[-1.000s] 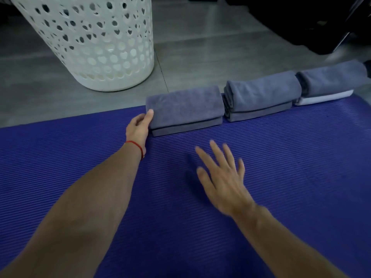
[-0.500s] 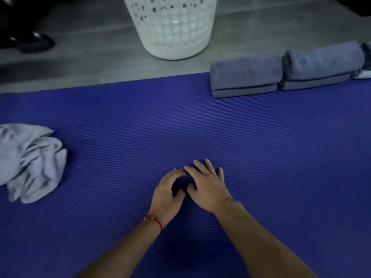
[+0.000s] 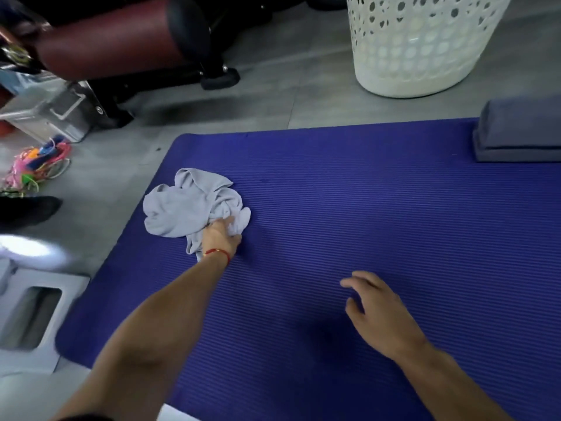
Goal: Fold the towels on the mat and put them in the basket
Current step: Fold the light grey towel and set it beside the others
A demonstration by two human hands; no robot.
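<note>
The left hand seemed to grip the crumpled pale grey towel on the ribbed blue mat. The right hand hovered, fingers loose.

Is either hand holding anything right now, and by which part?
The left hand grips the crumpled light grey towel at its near right edge. The right hand holds nothing.

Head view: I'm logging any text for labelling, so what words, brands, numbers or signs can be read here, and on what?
None can be read.
The white basket, blue mat, crumpled grey towel and folded towel show no print.
The patterned patch on the dark red equipment at far left is too blurred to tell.
</note>
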